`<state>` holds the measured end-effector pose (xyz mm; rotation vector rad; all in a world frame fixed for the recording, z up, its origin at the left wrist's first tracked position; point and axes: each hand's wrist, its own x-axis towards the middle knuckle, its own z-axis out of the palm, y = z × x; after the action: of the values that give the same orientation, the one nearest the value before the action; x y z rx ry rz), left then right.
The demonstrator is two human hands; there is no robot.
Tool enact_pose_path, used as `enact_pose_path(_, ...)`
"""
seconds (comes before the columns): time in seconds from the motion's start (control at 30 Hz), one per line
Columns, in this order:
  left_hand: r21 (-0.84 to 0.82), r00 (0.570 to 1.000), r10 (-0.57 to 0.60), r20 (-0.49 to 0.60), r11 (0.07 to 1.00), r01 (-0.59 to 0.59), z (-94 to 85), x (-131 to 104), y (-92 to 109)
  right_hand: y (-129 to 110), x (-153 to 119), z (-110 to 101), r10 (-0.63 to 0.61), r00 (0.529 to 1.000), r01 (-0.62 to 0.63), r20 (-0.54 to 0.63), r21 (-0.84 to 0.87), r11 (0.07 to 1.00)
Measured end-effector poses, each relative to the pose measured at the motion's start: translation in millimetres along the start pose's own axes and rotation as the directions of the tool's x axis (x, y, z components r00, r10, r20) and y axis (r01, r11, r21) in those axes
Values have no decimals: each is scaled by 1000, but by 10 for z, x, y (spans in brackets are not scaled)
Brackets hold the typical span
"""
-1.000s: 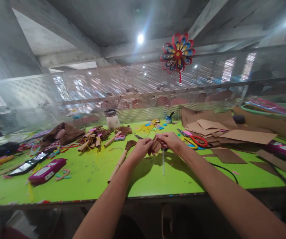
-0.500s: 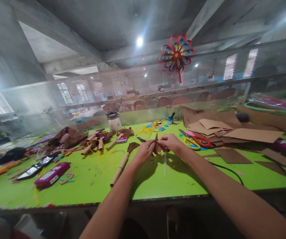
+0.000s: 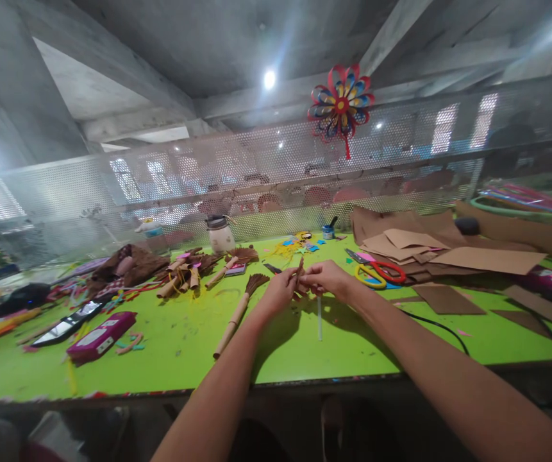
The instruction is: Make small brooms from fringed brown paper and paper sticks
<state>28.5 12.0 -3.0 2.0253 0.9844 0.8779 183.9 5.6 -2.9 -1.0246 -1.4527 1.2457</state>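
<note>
Over the middle of the green table (image 3: pixel 179 359), my left hand (image 3: pixel 279 292) is closed around a small piece of brown paper (image 3: pixel 300 264) whose tip stands up between the fingers. My right hand (image 3: pixel 326 280) pinches the same piece from the other side; most of it is hidden by the fingers. Just under my right hand a clear glue stick (image 3: pixel 319 321) lies on the table. Left of my left hand rests a paper broom (image 3: pixel 234 324) with a rolled tan handle and a fringed brown end.
Red-handled scissors (image 3: pixel 388 273) and yellow-handled scissors (image 3: pixel 370 277) lie to the right, before stacked brown paper (image 3: pixel 453 250). Several small paper brooms (image 3: pixel 193 277), a jar (image 3: pixel 220 236) and a purple box (image 3: pixel 101 337) are on the left. A black cable (image 3: pixel 442 328) crosses the right side.
My fingers have shifted slightly on the brown paper, and less of it shows below the hands. The things on the table have stayed in place.
</note>
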Motion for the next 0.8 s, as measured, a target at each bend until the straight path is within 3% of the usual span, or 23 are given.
enact_pose_path(0.2, -21, 1000, -19, 1, 1000, 19, -5, 4, -7, 8, 4, -1, -3, 1000, 3, 27, 6, 1000)
enact_pose_path(0.47, -2, 993, 101, 58, 995, -101, -8, 3, -55, 62, 54, -22, 31, 999, -33, 34, 78, 996)
enact_pose_path(0.63, -13, 999, 41, 29, 999, -40, 26, -5, -4, 88, 65, -32, 49, 997, -59, 63, 158, 986)
enact_pose_path(0.8, -133, 1000, -11, 26, 991, 14, 37, -2, 9, 68, 45, -40, 75, 995, -83, 61, 138, 987)
